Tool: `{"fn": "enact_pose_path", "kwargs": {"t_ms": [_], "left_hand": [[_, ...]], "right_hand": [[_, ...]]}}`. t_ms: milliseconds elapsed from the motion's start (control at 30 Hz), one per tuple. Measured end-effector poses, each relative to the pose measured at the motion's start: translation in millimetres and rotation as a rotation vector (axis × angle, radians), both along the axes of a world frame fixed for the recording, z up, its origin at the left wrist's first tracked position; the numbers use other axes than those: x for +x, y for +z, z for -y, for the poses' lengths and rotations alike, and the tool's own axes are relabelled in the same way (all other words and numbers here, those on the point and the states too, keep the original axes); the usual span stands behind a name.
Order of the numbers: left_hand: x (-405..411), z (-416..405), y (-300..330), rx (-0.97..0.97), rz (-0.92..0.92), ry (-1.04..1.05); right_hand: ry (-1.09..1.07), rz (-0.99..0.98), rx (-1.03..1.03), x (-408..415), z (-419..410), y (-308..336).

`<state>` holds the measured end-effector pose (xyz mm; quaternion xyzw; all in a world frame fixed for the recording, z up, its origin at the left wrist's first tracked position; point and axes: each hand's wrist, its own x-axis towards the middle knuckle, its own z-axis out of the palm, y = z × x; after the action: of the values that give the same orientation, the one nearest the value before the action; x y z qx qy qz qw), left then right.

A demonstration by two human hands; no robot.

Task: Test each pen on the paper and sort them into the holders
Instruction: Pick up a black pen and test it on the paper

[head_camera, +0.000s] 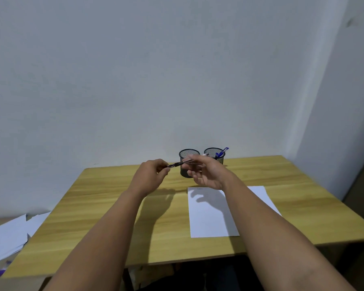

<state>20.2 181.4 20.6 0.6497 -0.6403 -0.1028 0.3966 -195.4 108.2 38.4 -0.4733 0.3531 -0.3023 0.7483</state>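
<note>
Both hands hold a pen (182, 164) level above the worktop (105, 206): left hand (150, 177) fingers pinch its tip end, right hand (206, 173) fingers curl round its barrel. No writing is legible.

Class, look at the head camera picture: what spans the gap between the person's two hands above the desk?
In the head view, a pen with a clear barrel bridges the gap. The left hand pinches its tip end; the right hand holds the barrel, in front of the left mesh holder.
</note>
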Motion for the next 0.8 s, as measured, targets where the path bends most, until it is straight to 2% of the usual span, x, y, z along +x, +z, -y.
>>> {"fn": "enact_pose_path", "kwargs": {"t_ms": [267, 433, 700, 800], "left_hand": [[-31, 13, 9, 0.066, -0.12, -0.1], [-43, 19, 22, 0.181, -0.217, -0.208], [-53, 35, 24, 0.273, -0.438, -0.241], [-55, 39, 25, 0.292, -0.46, -0.25]], "right_hand": [[-0.259, -0.054, -0.198, 12, -3, -13], [-0.419, 0.043, -0.1, 16, 0, -15], [-0.572, 0.033, -0.071, 25, 17, -16], [-0.612, 0.008, -0.047, 29, 21, -21]]}}
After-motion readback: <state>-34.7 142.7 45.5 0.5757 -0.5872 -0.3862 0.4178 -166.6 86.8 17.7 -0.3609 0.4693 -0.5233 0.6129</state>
